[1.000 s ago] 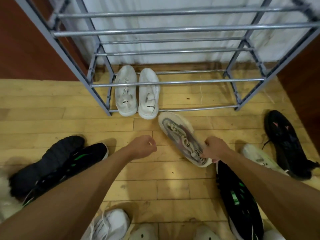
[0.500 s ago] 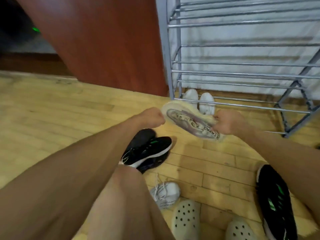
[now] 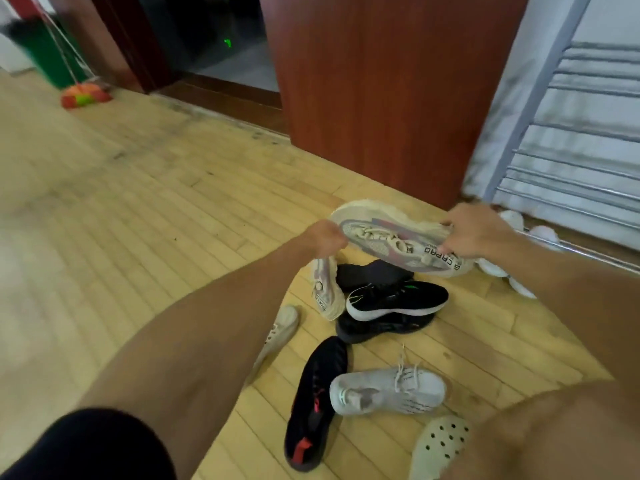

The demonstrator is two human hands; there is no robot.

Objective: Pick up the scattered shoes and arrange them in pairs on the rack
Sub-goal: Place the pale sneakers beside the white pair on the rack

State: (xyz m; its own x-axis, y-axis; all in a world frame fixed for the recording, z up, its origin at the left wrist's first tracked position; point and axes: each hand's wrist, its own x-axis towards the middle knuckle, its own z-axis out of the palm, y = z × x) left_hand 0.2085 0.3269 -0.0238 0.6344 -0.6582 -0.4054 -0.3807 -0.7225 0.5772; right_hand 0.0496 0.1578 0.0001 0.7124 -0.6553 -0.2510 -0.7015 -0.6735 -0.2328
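Looks like a home entryway, going by what's seen here. A pale wood-plank floor [image 3: 138, 216] is laid throughout, and a reddish-brown wooden panel [image 3: 381, 91] is stood next to an open doorway [image 3: 214, 43] into a dark room. A grey metal shoe rack [image 3: 568, 140] is set against a white wall, and everyday shoes [image 3: 388, 393] are scattered all over the floor. A green bin [image 3: 52, 53] and a broom head [image 3: 85, 95] are parked in the far corner.

Right hand [image 3: 479, 233] holds beige sneaker [image 3: 391, 239]; left hand [image 3: 323, 237] seemingly fisted.
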